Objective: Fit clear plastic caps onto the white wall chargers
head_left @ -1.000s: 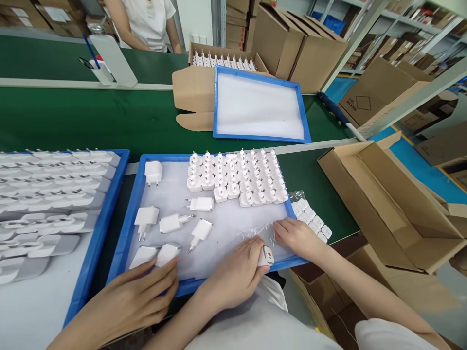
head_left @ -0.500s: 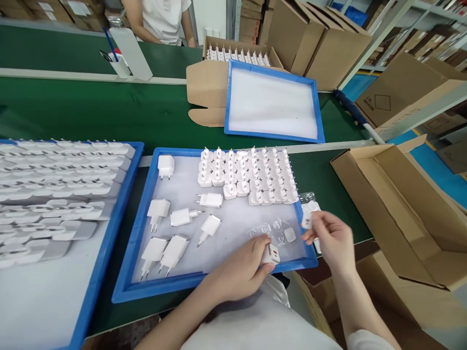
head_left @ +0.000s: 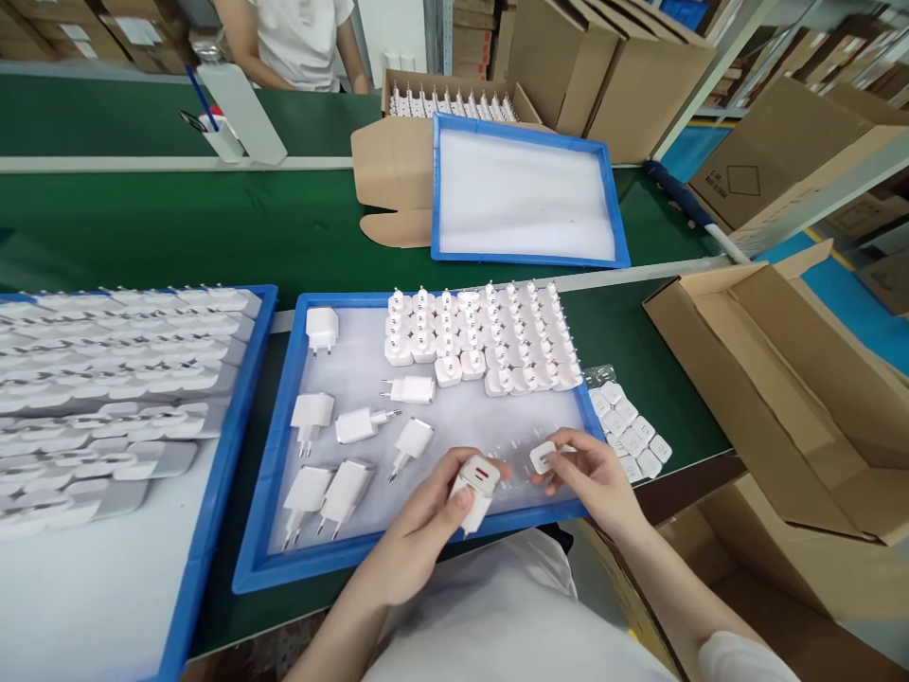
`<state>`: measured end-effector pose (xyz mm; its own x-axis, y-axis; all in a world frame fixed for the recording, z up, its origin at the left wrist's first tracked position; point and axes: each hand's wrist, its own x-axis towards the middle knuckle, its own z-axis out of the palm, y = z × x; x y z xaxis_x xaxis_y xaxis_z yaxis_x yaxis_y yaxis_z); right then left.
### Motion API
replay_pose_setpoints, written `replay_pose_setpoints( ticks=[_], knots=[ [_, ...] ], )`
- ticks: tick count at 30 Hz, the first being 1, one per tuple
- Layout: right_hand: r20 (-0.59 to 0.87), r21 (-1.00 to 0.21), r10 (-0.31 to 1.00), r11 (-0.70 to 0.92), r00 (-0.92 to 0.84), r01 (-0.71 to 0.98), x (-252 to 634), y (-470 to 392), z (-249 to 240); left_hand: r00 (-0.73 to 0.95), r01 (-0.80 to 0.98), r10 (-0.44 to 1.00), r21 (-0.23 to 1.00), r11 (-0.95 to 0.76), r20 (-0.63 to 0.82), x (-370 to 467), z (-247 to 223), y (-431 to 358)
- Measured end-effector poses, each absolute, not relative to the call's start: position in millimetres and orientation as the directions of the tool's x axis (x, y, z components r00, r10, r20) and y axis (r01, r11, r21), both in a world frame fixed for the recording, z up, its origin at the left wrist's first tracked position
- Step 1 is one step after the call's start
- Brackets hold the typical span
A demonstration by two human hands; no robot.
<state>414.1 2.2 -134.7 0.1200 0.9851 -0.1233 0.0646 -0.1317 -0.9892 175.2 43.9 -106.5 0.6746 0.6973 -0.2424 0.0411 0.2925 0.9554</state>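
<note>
My left hand (head_left: 426, 521) grips a white plug-in charger (head_left: 477, 494), its port face turned up toward me. Close by on the right, my right hand (head_left: 589, 474) has its fingers pinched at a small white rounded-square cover (head_left: 542, 457), low over the tray. Whether a second cover is between those fingers I cannot tell. Clear plastic pieces (head_left: 512, 464) lie between the hands. Both hands are over a blue-rimmed tray (head_left: 274, 445). Several loose chargers (head_left: 413, 445) lie on its left part, and rows of upright chargers (head_left: 483, 332) stand at its back right.
Several small white square covers (head_left: 632, 434) lie on the green table right of the tray. A second tray (head_left: 181, 559) with rows of chargers is at left. Another blue-rimmed tray (head_left: 525, 194) rests behind, beside an open carton (head_left: 774, 388). A person (head_left: 302, 43) sits across.
My left hand has raised the charger and moved left, its port face now fully visible. My right hand has moved left from beside the tray's right rim to over the tray, uncovering the square covers there.
</note>
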Motion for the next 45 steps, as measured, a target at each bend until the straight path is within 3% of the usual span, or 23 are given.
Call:
replay_pose_setpoints(
  ticks=[5, 9, 11, 13, 17, 21, 26, 33, 45],
  knots=[
    [0.204, -0.965, 0.972, 0.180, 0.115, 0.191, 394.8, -12.0, -125.5, 0.765, -0.130, 0.604, 0.866, 0.483, -0.222, 171.9, -95.5, 30.4],
    [0.349, -0.920, 0.934, 0.357, -0.077, 0.163, 386.9, -12.6, -120.7, 0.727, -0.165, 0.657, 0.879, 0.448, -0.198, 166.8, -92.9, 26.9],
    [0.350, -0.932, 0.923, 0.360, -0.160, 0.042, 386.0, -11.0, -118.2, 0.715, -0.140, 0.676, 0.911, 0.387, -0.178, 164.2, -90.8, 27.5],
    [0.281, -0.959, 0.939, 0.266, -0.200, -0.099, 386.8, -9.1, -115.0, 0.724, -0.151, 0.678, 0.930, 0.336, -0.127, 163.0, -88.7, 27.8],
    [0.174, -0.973, 0.978, 0.153, -0.114, -0.171, 392.7, -6.4, -104.8, 0.734, -0.211, 0.679, 0.938, 0.274, -0.034, 164.4, -88.4, 24.4],
    [0.244, -0.966, 0.969, 0.247, 0.045, -0.071, 394.0, -6.6, -93.5, 0.656, -0.234, 0.752, 0.932, 0.277, -0.058, 170.6, -93.5, 21.2],
    [0.392, -0.910, 0.918, 0.397, -0.058, 0.119, 380.1, -8.8, -83.7, 0.523, -0.135, 0.852, 0.984, 0.114, -0.027, 176.2, -95.6, 23.8],
    [0.542, -0.743, 0.822, 0.565, -0.173, 0.359, 363.8, -13.8, -72.9, 0.542, 0.116, 0.839, 0.993, -0.016, -0.049, 168.9, -86.8, 19.2],
    [0.547, -0.618, 0.769, 0.638, -0.332, 0.460, 362.0, -16.4, -66.4, 0.607, 0.136, 0.795, 0.983, -0.123, 0.015, 174.0, -79.3, 22.9]
  ],
)
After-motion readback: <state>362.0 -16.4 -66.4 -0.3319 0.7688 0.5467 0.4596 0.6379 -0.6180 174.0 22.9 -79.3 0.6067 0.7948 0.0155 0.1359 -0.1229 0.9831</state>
